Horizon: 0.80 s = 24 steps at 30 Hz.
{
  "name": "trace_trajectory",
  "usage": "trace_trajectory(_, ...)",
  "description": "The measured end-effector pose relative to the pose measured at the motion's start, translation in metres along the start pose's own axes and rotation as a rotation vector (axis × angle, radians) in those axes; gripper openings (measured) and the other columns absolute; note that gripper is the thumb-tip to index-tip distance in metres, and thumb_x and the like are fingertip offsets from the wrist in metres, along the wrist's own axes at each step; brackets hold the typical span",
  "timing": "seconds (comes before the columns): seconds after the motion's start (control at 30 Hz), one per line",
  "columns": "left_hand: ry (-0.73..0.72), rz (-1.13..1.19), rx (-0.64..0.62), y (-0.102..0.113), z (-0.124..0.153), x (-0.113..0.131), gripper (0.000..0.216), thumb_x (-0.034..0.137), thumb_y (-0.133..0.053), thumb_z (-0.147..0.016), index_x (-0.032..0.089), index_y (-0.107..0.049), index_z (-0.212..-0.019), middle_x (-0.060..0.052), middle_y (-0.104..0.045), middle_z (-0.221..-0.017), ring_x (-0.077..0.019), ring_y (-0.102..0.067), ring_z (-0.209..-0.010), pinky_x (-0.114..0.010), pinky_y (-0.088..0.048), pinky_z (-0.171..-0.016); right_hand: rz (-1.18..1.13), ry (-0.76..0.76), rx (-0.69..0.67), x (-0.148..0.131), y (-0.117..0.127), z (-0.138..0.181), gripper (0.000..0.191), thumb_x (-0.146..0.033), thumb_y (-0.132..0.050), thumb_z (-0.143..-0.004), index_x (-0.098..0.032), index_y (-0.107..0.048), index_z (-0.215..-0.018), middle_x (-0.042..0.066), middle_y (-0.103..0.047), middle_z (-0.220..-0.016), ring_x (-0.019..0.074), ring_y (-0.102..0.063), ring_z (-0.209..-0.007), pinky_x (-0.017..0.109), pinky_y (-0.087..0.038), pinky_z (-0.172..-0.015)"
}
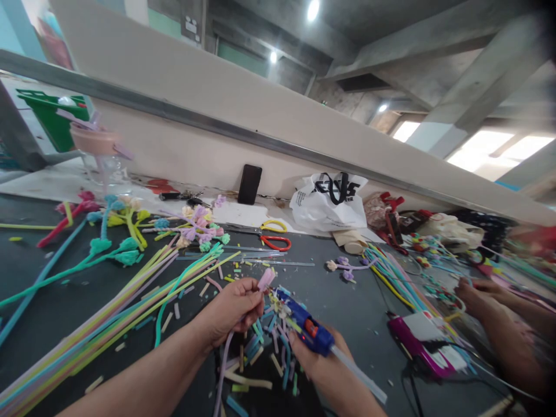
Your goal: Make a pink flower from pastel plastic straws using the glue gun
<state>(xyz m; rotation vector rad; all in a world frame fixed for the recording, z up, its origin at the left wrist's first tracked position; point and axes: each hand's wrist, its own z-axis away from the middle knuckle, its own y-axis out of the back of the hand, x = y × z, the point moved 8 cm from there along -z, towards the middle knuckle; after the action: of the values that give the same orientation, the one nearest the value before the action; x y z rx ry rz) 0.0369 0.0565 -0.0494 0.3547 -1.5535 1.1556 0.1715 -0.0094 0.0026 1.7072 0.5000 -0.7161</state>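
Observation:
My left hand (234, 307) is closed around a lilac pipe cleaner (266, 279) whose fuzzy tip sticks up above my fingers and whose stem hangs down below my wrist. My right hand (319, 362) grips a blue hot glue gun (304, 324), with a clear glue stick (360, 379) poking out of its back. The gun's nozzle points up-left at the lilac tip, a short gap away. Under both hands lies a heap of short cut pipe-cleaner pieces (260, 353) on the dark table (347, 301).
Long pastel pipe cleaners (108, 313) fan out at left; finished fuzzy flowers (195, 229) lie behind. Red and yellow scissors (274, 234), a black phone (249, 184) and a white bag (328, 202) sit at the back. Another person's hands (482, 295) work at right by a magenta glue gun (417, 341).

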Motion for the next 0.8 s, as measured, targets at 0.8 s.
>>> trace_trajectory(0.8,-0.023,0.2,0.062,0.013,-0.001,0.004,0.019,0.027,-0.058,-0.077,0.012,-0.056,-0.089,0.003,-0.051,-0.061,-0.0002,-0.029,-0.037,-0.011,-0.016,-0.029,0.669,0.259,-0.28,0.079,0.05,-0.089,0.038,-0.014,-0.056,-0.065,-0.019,-0.058,-0.103,0.01,-0.056,-0.105,0.0238,-0.052,-0.098,0.037,-0.04,-0.083)
